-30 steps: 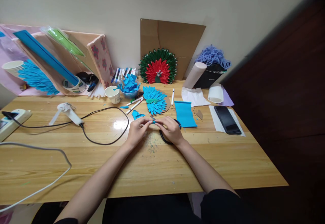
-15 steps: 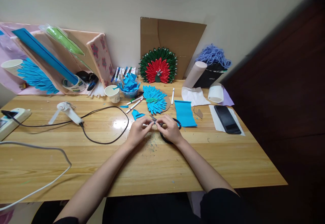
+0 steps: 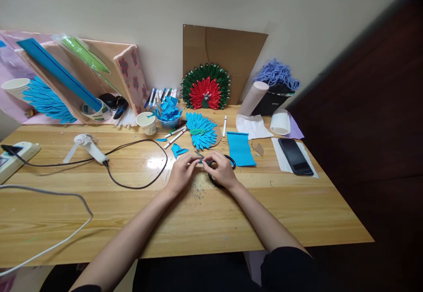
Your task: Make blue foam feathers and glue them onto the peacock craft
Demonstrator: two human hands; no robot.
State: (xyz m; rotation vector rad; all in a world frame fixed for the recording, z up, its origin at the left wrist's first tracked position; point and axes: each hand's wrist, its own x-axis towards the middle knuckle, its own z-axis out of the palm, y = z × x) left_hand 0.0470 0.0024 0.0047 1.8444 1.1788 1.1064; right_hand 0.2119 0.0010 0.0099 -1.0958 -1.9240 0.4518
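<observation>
My left hand (image 3: 181,172) and my right hand (image 3: 220,168) meet over the table, thumbs and fingers pinching a small blue piece (image 3: 200,162), probably crepe paper. Fingertips cover most of that piece. Under my right hand lies a pair of black-handled scissors (image 3: 199,154), blades pointing up and left past my fingers. Just beyond is a cardboard round (image 3: 216,138) partly covered by layered blue petals (image 3: 202,129) with a green shape (image 3: 197,131) on them. A blue scrap (image 3: 179,150) rests left of the blades, and a blue sheet (image 3: 242,149) lies to the right.
A glue gun (image 3: 91,148) with its looping black cord lies at left, near a power strip (image 3: 20,159). A paper cup (image 3: 146,123), a bowl of blue scraps (image 3: 169,112) and several markers (image 3: 175,137) stand behind. At right lies a phone (image 3: 295,156).
Both hands stay almost in place, with only slight finger movement around the small blue piece. The view has shifted a touch; nothing else has moved.
</observation>
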